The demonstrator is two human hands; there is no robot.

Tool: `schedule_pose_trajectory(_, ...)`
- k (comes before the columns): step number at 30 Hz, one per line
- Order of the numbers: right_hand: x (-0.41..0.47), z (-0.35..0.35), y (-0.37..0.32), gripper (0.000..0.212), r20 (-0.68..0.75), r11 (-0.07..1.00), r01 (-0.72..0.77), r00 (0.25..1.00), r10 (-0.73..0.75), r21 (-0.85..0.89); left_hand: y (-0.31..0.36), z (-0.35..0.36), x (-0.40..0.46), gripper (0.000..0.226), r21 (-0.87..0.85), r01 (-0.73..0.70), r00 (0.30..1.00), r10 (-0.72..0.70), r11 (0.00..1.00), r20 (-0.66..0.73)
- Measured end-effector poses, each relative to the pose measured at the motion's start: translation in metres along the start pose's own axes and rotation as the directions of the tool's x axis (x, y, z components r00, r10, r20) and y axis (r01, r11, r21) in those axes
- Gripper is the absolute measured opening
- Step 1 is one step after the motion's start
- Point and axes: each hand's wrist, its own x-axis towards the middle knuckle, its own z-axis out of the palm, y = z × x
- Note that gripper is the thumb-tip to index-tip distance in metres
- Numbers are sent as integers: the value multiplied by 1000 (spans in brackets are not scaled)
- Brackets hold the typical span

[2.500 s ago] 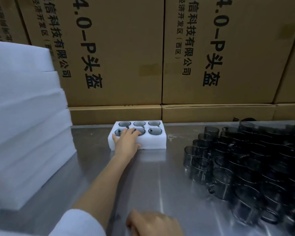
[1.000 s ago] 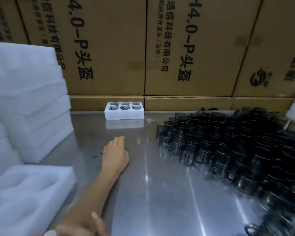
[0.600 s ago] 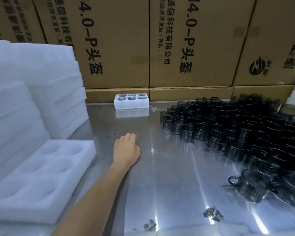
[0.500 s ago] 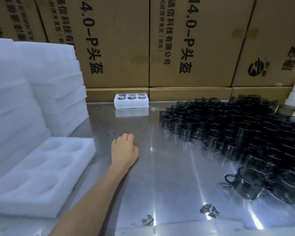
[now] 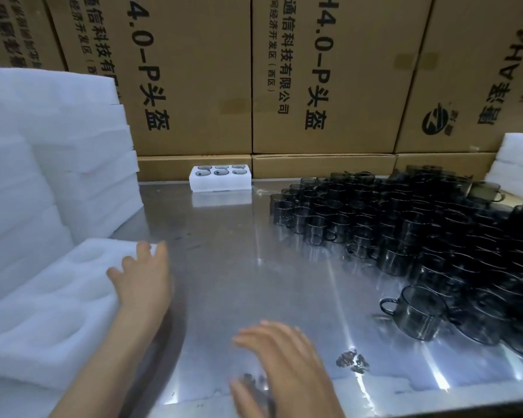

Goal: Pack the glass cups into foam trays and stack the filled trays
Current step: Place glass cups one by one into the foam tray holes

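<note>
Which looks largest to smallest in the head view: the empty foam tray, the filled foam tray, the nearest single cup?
1. Empty foam tray, partly because it is nearest.
2. Nearest cup and filled tray: look alike, unranked.

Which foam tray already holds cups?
The small tray at the table's far edge, against the cardboard boxes: all six pockets hold cups. The tray under the left hand is empty.

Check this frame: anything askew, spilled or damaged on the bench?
Nothing broken or spilled that I can see. One glass cup stands apart from the packed cluster of cups, near the front. The filled tray sits square at the back. The dark blotches on the steel table look like reflections.
</note>
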Motion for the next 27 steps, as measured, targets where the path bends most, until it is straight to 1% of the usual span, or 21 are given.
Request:
schedule_pose_trajectory(1, -14, -3, 3, 23, -46, 992, -77, 996, 81, 96, 5, -1, -5, 51, -20, -56, 998, 55, 998, -28)
schedule_pose_trajectory(2, -15, -8, 16, 25, -111, 970, -189, 972, 206, 150, 11, -2, -10, 57, -42, -121, 991, 119, 992, -54)
schedule_pose_trajectory(3, -16, -11, 31, 27, -123, 954, -250, 955, 271, 166, 19, -3, -15, 64, -67, -191, 980, 186, 979, -73)
schedule_pose_trajectory(5, -14, -4, 40, 31, -15, 919, -352, 933, 360, 180, 42, -7, -28, 71, -142, -345, 937, 333, 928, -107)
schedule_pose_trajectory(7, -15, 2, 53, 49, 51, 886, -434, 901, 431, 166, 68, -11, -40, 75, -246, -505, 863, 483, 827, -148)
schedule_pose_trajectory(9, -12, 3, 65, 70, 114, 820, -552, 834, 540, 151, 95, -14, -52, 79, -327, -634, 770, 609, 700, -191)
schedule_pose_trajectory(10, -10, 5, 65, 78, 116, 804, -570, 822, 558, 171, 107, -16, -58, 81, -347, -687, 720, 663, 638, -206)
schedule_pose_trajectory(12, -8, 8, 68, 87, 36, 807, -555, 828, 560, 204, 125, -22, -69, 82, -363, -762, 633, 734, 536, -245)
schedule_pose_trajectory(14, -7, 5, 71, 88, -8, 794, -573, 810, 586, 204, 135, -30, -77, 78, -408, -786, 590, 759, 464, -275)
schedule_pose_trajectory(15, -7, 5, 74, 86, -10, 785, -586, 800, 600, 202, 137, -34, -79, 76, -449, -784, 581, 762, 429, -287)
schedule_pose_trajectory(17, -9, 3, 78, 78, -7, 775, -596, 792, 611, 210, 135, -39, -80, 68, -489, -779, 582, 743, 393, -331)
schedule_pose_trajectory(18, -10, 2, 79, 73, -9, 777, -594, 793, 609, 210, 130, -40, -79, 61, -461, -789, 587, 721, 407, -369)
schedule_pose_trajectory(19, -10, 2, 80, 71, -14, 788, -584, 802, 597, 194, 124, -42, -78, 51, -406, -793, 602, 691, 455, -400)
schedule_pose_trajectory(20, -11, 2, 81, 72, -21, 801, -575, 810, 586, 165, 114, -43, -76, 45, -354, -774, 632, 669, 525, -391)
schedule_pose_trajectory(21, -11, 1, 80, 73, -19, 808, -573, 814, 580, 136, 103, -43, -74, 49, -328, -723, 690, 649, 608, -319)
schedule_pose_trajectory(22, -11, 1, 80, 75, -20, 814, -570, 818, 575, 115, 92, -40, -71, 60, -326, -655, 753, 621, 681, -217)
schedule_pose_trajectory(23, -11, 1, 80, 76, -22, 820, -564, 822, 568, 97, 78, -34, -69, 71, -340, -598, 798, 581, 726, -161)
schedule_pose_trajectory(24, -11, 1, 80, 77, -24, 826, -558, 827, 561, 82, 65, -28, -68, 80, -364, -557, 826, 545, 746, -147)
schedule_pose_trajectory(25, -11, 1, 79, 77, -23, 831, -553, 831, 555, 70, 54, -23, -67, 86, -394, -534, 840, 525, 749, -140)
schedule_pose_trajectory(27, -11, 1, 78, 78, -24, 838, -543, 838, 545, 60, 39, -16, -68, 86, -443, -538, 827, 550, 717, -113)
